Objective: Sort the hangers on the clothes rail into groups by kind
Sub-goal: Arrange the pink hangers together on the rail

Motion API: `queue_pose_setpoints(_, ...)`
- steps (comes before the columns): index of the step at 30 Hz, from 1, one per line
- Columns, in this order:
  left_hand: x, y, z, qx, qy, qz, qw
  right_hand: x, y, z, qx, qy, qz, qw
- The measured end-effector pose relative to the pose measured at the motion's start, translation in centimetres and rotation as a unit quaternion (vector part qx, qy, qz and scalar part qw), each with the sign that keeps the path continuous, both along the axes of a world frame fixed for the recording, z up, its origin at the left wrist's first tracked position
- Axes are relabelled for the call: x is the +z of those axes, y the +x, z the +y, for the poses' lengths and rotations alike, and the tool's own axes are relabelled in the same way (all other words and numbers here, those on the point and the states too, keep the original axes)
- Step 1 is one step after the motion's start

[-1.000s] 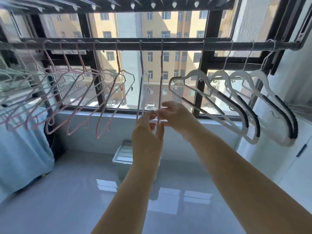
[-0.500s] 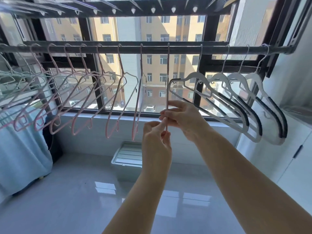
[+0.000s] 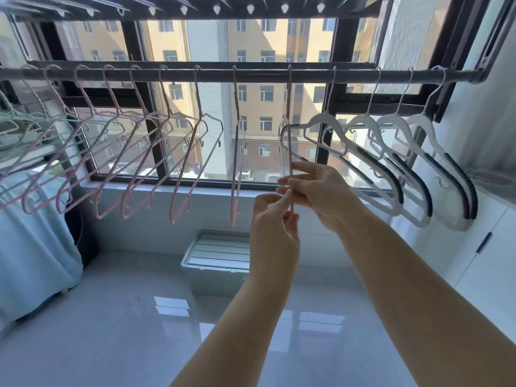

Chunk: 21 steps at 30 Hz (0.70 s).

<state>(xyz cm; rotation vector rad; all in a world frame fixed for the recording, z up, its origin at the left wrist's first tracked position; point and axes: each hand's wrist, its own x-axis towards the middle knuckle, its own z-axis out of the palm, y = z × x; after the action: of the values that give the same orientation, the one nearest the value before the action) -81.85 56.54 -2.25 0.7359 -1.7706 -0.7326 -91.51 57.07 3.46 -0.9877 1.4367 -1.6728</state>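
Fingertips (image 3: 287,192) of both hands are pinching the lower end of a thin pink hanger (image 3: 289,141), edge-on and hooked on the clothes rail (image 3: 265,75); the left hand (image 3: 272,219) is steadying from below, the right hand (image 3: 321,191) guiding it, probably toward the pink wire hangers (image 3: 156,152) leftward, since the white padded hangers (image 3: 391,157) are crowding its right.

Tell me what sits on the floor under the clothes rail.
Below the clothes rail, a lidded plastic storage box stands on the tiled floor against the wall. The left hand and forearm cover its right end, and the closed lid hides whatever is inside.
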Motion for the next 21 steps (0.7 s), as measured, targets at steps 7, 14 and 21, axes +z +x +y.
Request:
queue_pose_setpoints(7, -0.3, 0.3, -0.6, -0.041, 0.009, -0.019, 0.999, -0.2, 0.5, 0.0, -0.046, 0.014, 0.013, 0.999)
queue_pose_setpoints(14, -0.3, 3.5, -2.0, -0.018, -0.052, 0.007, 0.998, -0.3, 1.8, 0.5, -0.215, 0.073, 0.315, 0.922)
queue_pose_setpoints(21, 0.1, 7.5, -6.1, 0.076, -0.070, -0.006, 0.995, 0.0, 8.8, -2.7, -0.140, 0.010, 0.390, 0.910)
